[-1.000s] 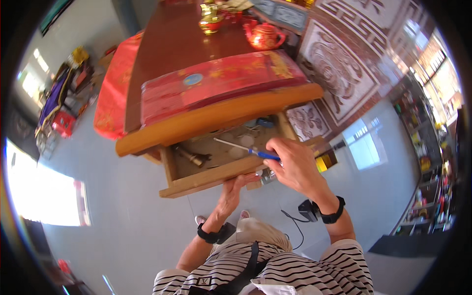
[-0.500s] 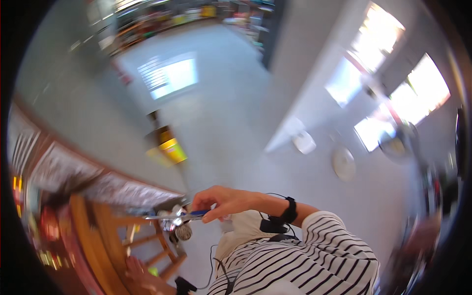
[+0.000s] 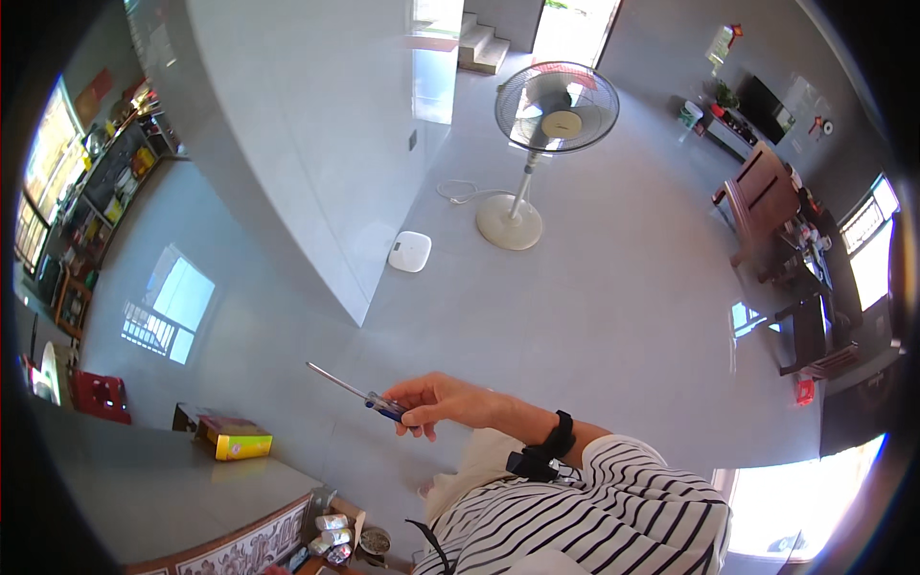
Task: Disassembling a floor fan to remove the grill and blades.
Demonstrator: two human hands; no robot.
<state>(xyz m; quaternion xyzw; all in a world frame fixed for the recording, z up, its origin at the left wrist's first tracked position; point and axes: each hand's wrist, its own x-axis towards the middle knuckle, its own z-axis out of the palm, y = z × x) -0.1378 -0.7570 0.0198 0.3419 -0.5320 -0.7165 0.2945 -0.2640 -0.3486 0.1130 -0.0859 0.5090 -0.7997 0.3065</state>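
My right hand (image 3: 436,401) is closed around the clear and blue handle of a screwdriver (image 3: 379,402). Its thin metal shaft points away, up and to the left. The hand is held out in front of my body, with a black band on the wrist. Beyond it on the floor stands a pedestal fan (image 3: 520,177) with a round wire cage and a pale base. Beside the fan, near the wall corner, lies a white flat scale (image 3: 410,252). My left hand is out of the picture.
A projecting wall corner (image 3: 360,311) stands ahead to the left. A yellow-fronted box (image 3: 241,447) is on the floor at left, near a red stool (image 3: 102,398). Wooden chairs (image 3: 762,198) line the right. A carved wooden panel (image 3: 240,546) sits at lower left.
My view has swung right, bringing the fan and chairs fully into sight. The wooden stool and my left hand have left the picture. The screwdriver stays in my right hand.
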